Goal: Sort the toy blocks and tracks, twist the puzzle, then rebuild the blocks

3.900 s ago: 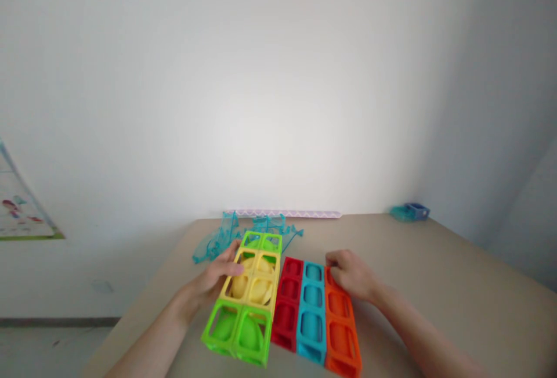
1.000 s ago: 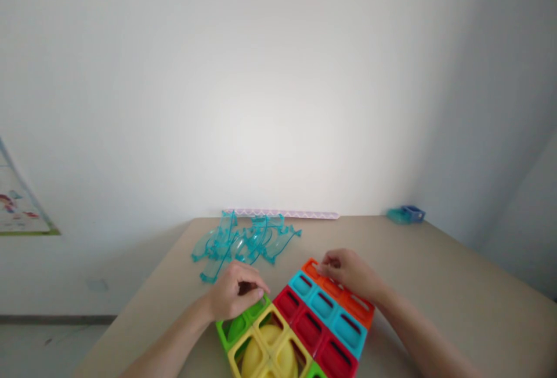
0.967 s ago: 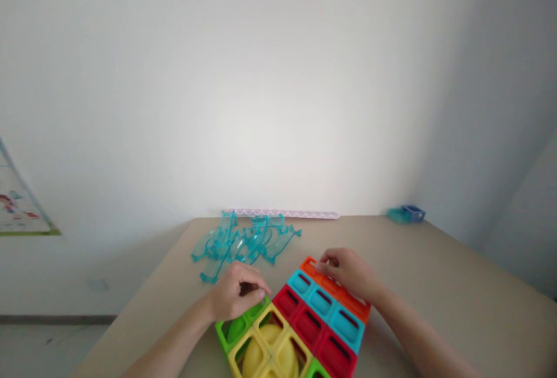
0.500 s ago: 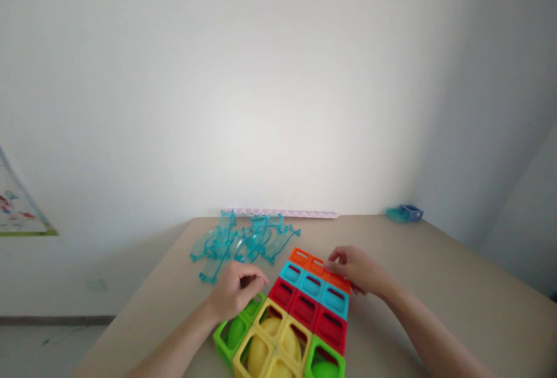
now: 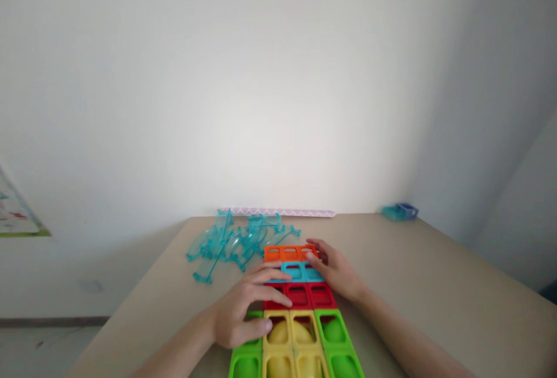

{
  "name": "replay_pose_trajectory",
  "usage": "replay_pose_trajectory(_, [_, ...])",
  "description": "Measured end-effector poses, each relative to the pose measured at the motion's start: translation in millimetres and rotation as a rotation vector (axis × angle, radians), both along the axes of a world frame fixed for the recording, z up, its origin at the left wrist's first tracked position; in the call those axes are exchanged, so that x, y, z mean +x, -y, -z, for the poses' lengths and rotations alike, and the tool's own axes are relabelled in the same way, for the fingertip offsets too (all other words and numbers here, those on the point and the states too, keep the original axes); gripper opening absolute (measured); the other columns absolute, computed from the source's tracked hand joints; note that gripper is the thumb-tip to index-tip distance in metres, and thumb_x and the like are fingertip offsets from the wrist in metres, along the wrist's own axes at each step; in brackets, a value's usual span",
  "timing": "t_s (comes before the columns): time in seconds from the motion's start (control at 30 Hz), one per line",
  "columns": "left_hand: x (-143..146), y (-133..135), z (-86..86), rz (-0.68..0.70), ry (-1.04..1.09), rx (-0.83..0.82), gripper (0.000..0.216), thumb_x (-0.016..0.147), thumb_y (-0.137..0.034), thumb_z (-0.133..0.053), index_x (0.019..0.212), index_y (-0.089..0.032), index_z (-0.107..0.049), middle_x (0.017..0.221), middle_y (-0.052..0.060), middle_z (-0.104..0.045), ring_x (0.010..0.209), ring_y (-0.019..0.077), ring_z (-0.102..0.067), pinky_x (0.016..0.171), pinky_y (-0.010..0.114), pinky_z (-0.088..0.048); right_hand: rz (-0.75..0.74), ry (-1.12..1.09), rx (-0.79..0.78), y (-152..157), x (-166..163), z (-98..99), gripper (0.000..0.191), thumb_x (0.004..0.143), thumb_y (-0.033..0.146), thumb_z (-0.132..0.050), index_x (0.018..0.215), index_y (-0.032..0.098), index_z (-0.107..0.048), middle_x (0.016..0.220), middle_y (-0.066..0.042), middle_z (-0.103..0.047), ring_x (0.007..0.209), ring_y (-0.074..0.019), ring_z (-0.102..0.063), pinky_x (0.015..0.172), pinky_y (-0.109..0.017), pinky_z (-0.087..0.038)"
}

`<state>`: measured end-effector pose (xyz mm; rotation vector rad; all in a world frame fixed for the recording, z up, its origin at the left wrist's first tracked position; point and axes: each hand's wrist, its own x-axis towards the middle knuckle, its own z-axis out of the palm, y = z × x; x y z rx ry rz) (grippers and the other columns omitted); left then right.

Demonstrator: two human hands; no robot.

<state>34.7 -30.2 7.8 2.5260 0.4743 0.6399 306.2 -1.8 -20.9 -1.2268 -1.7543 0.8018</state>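
Note:
A flat panel of joined plastic window blocks lies on the table in front of me. From far to near it has an orange row (image 5: 284,247), a light blue row (image 5: 294,273), a red row (image 5: 298,295) and yellow blocks (image 5: 307,350) flanked by green ones (image 5: 334,330). Rounded inserts fill the yellow and green windows. My left hand (image 5: 246,308) rests across the panel's left side, fingers spread over the light blue and red blocks, thumb at a yellow one. At the far right corner, my right hand (image 5: 333,267) grips the orange row between thumb and fingers.
Clear teal plastic pieces (image 5: 235,244) lie in a loose heap at the back left. A long lilac zigzag-patterned strip (image 5: 278,212) runs along the wall. Near the back right corner sit a small blue box (image 5: 408,211) and a teal item (image 5: 393,213).
The panel has turned from a slant to pointing nearly straight away from me. My left hand has opened and come down onto it. The right hand has shifted left with its far end.

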Motion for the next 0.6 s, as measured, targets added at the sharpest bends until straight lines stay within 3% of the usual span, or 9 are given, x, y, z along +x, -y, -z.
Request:
replay_pose_trajectory(0.1, [-0.7, 2.5, -4.9, -0.051, -0.057, 0.043, 0.044, 0.078, -0.037, -0.056, 0.12, -0.026, -0.061, 0.14, 0.009, -0.046, 0.134, 0.034, -0.029, 0.111, 0.054, -0.014, -0.052, -0.102, -0.021, -0.9, -1.8, 1.6, 0.049, 0.089, 0.051, -0.048, 0.126, 0.018, -0.049, 0.121, -0.011, -0.061, 0.104, -0.0229, -0.061, 0.089, -0.037, -0.05])
replay_pose_trajectory(0.2, [6.9, 8.4, -20.2, -0.08, -0.12, 0.102, 0.043, 0.075, -0.026, -0.058, 0.117, -0.03, -0.062, 0.137, 0.005, -0.049, 0.133, 0.0332, -0.032, 0.112, 0.055, -0.01, -0.012, -0.138, -0.013, -4.1, -5.1, 3.3, 0.045, 0.09, 0.051, -0.047, 0.121, 0.019, -0.052, 0.117, -0.01, -0.063, 0.103, -0.0235, -0.061, 0.09, -0.038, -0.049])
replay_pose_trajectory(0.33, [35.6, 12.1, -37.5, 0.031, -0.227, 0.176, 0.054, 0.07, -0.009, -0.054, 0.119, -0.031, -0.062, 0.139, 0.002, -0.046, 0.127, 0.0265, -0.041, 0.111, 0.042, -0.024, 0.018, -0.111, 0.014, -9.5, -9.1, 7.6, 0.041, 0.09, 0.047, -0.046, 0.117, 0.017, -0.053, 0.111, -0.009, -0.065, 0.093, -0.0215, -0.063, 0.083, -0.037, -0.051])
replay_pose_trajectory(0.47, [63.4, 8.2, -30.3, 0.088, -0.233, 0.19, 0.039, 0.079, -0.024, -0.058, 0.117, -0.03, -0.062, 0.132, 0.003, -0.051, 0.12, 0.0235, -0.048, 0.111, 0.04, -0.024, 0.121, -0.024, 0.057, -12.0, -7.2, 7.9, 0.039, 0.089, 0.041, -0.044, 0.116, 0.015, -0.055, 0.107, -0.01, -0.063, 0.08, -0.0183, -0.062, 0.072, -0.032, -0.052])
replay_pose_trajectory(0.6, [68.9, 5.1, -17.2, 0.032, -0.191, 0.206, 0.025, 0.08, -0.027, -0.059, 0.104, -0.028, -0.066, 0.129, 0.004, -0.053, 0.119, 0.0238, -0.049, 0.108, 0.039, -0.028, 0.291, 0.114, 0.204, 6.9, -1.6, -16.3, 0.03, 0.086, 0.033, -0.049, 0.107, 0.014, -0.06, 0.098, -0.01, -0.061, 0.073, -0.0176, -0.057, 0.07, -0.031, -0.048])
